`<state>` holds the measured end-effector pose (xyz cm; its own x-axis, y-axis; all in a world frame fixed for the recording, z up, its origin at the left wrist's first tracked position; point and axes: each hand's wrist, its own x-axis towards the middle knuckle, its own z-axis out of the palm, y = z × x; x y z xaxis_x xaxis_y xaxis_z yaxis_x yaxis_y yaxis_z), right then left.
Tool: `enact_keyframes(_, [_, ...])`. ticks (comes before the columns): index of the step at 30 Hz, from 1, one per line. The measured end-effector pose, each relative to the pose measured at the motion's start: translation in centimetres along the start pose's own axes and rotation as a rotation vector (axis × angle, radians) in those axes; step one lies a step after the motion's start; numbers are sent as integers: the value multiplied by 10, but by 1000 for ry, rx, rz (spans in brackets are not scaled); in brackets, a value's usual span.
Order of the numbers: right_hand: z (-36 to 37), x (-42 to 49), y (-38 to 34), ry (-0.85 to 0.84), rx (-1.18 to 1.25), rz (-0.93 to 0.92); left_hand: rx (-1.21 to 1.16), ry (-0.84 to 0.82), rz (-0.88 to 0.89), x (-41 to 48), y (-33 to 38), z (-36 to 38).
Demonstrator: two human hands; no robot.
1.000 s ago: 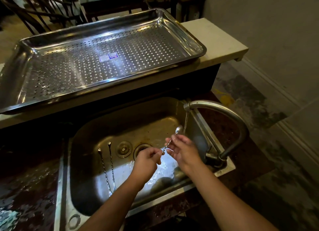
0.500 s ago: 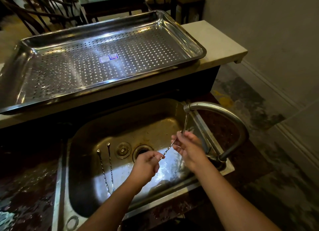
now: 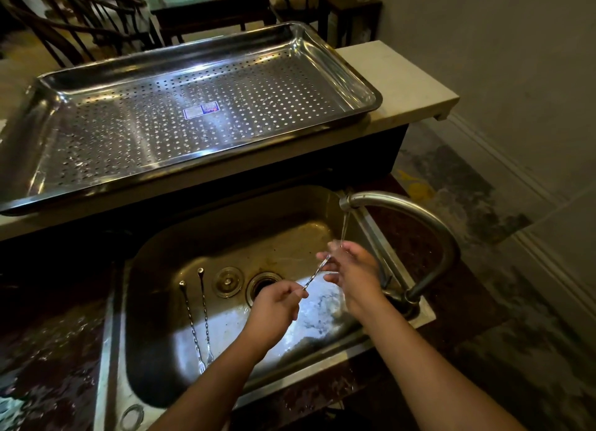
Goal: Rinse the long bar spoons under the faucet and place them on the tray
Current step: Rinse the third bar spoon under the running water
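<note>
Steel twisted bar spoon (image 3: pixel 315 273) slants so its top meets the curved metal faucet (image 3: pixel 419 211) stream; my left grip (image 3: pixel 277 305) pinches its low end, right grip (image 3: pixel 353 274) pinches the top.

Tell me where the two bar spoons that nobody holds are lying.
In the head view, the two bar spoons lie side by side in the sink, left of the drain plug.

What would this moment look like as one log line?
step: rinsing | left hand: pinches spoon near end | right hand: holds far end under faucet stream | sink: two more spoons
</note>
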<state>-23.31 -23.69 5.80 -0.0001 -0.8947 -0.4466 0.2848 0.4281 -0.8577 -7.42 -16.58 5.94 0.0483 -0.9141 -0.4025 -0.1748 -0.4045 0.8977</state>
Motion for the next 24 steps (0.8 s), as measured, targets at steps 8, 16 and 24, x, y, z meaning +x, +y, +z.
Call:
enact_keyframes(8, [-4,-6,-7,-37,78,-10,-49,-10,-25,-4,4,1])
enact_keyframes(16, [-1,-16,-3,-129,-17,5,-158,-28,-65,-2,0,5])
enact_keyframes(24, [6,-8,-5,18,-3,-35,-51,95,28,7,2,11])
